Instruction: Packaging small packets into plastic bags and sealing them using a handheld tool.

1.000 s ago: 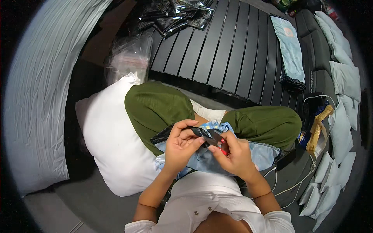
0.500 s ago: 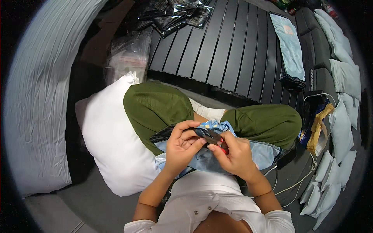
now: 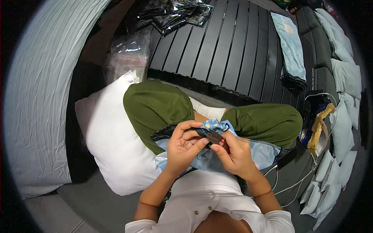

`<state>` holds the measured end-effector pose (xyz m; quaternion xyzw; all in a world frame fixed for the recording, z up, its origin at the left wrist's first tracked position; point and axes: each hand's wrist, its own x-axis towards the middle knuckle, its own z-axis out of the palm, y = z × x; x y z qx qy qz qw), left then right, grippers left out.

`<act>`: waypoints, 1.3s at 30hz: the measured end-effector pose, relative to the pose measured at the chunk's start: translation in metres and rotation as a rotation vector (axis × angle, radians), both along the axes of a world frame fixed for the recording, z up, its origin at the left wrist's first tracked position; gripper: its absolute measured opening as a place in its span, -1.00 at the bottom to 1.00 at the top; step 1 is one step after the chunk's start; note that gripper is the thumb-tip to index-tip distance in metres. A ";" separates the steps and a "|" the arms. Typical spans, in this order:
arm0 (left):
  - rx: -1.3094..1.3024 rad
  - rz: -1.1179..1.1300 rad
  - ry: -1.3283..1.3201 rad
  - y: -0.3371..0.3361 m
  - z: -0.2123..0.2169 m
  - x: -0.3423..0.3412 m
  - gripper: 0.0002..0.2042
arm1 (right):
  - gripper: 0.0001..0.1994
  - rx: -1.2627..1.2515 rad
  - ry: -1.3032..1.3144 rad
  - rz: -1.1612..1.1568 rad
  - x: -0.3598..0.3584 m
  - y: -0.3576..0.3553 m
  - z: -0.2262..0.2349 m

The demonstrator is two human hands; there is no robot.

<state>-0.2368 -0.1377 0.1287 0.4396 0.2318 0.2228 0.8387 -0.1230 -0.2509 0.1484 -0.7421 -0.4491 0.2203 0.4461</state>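
Across my lap lies a light blue cloth (image 3: 258, 153) with dark edging and a patch of yellow-and-white print. My left hand (image 3: 183, 145) is closed in a pinch on the dark edge (image 3: 204, 133) of this cloth. Close beside it, my right hand (image 3: 235, 153) grips a dark brown piece of fabric (image 3: 214, 136) between thumb and fingers. A small red thing (image 3: 222, 141) peeks out at the right fingertips; most of it is hidden, so its kind is unclear. Both hands almost meet above my crossed legs.
A white pillow (image 3: 116, 143) rests by my left knee. Ahead stands a black slatted table (image 3: 217, 46) bearing shiny black packets (image 3: 178, 17) and a folded light blue cloth (image 3: 289, 46). Clear plastic bags (image 3: 128, 58) lie left of it. Pale cushions (image 3: 344, 120) and white cables (image 3: 299, 180) are at right.
The red thing at my right fingertips shows less than before, and the dark brown fabric has shifted slightly. Both hands stay in nearly the same place.
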 end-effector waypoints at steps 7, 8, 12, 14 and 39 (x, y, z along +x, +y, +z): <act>-0.007 0.018 -0.011 -0.001 0.000 -0.001 -0.62 | -0.80 0.019 0.001 -0.005 0.002 -0.004 -0.005; -0.005 0.031 -0.013 -0.001 0.000 -0.001 -0.62 | -0.79 0.017 0.062 -0.055 0.005 -0.003 -0.001; 0.014 0.054 0.013 -0.002 0.000 0.000 -0.61 | -0.76 0.000 0.155 -0.106 0.011 -0.009 0.003; -0.014 0.042 0.005 -0.002 0.001 0.000 -0.61 | -0.76 -0.018 0.150 -0.090 0.010 -0.009 0.003; 0.093 -0.007 0.048 -0.003 0.002 -0.002 -0.58 | -0.74 -0.055 0.030 0.018 0.000 -0.001 0.000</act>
